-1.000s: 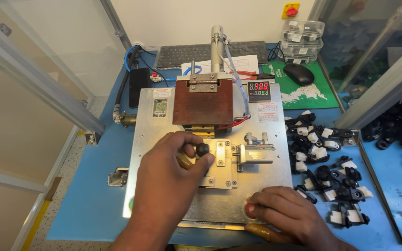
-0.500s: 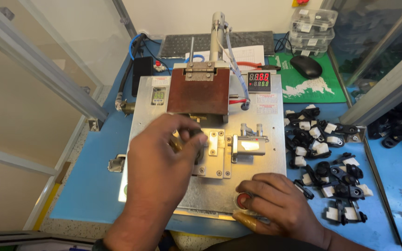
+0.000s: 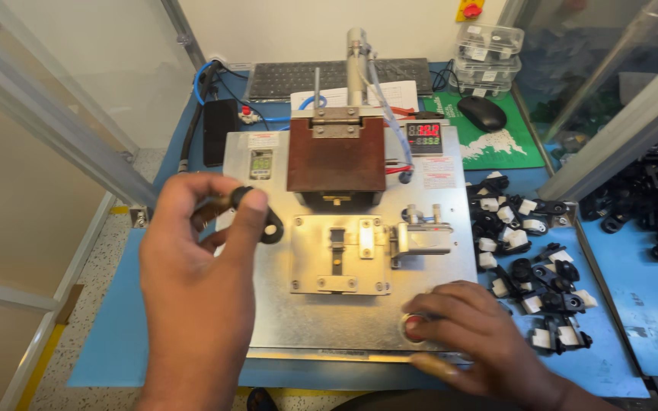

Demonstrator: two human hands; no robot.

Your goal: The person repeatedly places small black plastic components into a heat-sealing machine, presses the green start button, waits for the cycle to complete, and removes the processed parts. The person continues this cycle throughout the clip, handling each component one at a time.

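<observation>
Here the left hand (image 3: 192,289) is lifted over the left edge of the metal press fixture (image 3: 268,320), its thumb and fingers pinched together on a small black plastic part (image 3: 257,213) — a ringed piece with a short tab hanging below the thumb. The part is held up in the air, just left of the fixture's middle plate and clear of the slot (image 3: 336,251) in it. The right hand (image 3: 481,342) lies low at the front right corner of the fixture, fingers curled loosely and holding nothing, with the fingertips touching a round red button (image 3: 413,327) set in the plate. Behind the slot stands a brown block (image 3: 336,156) hinged under an upright cylinder (image 3: 356,65), and a small silver clamp (image 3: 420,236) sits just right of the slot. A digital readout (image 3: 424,137) with red and green digits stands beside the brown block. On the blue counter (image 3: 116,335), to the right of the fixture, lies a loose heap of black and white parts (image 3: 527,251) — more dark pieces are piled beyond an aluminium frame rail (image 3: 618,129). Farther back are a keyboard (image 3: 329,76), a black mouse (image 3: 482,113) on a green mat (image 3: 512,144), and stacked clear boxes (image 3: 487,53).
</observation>
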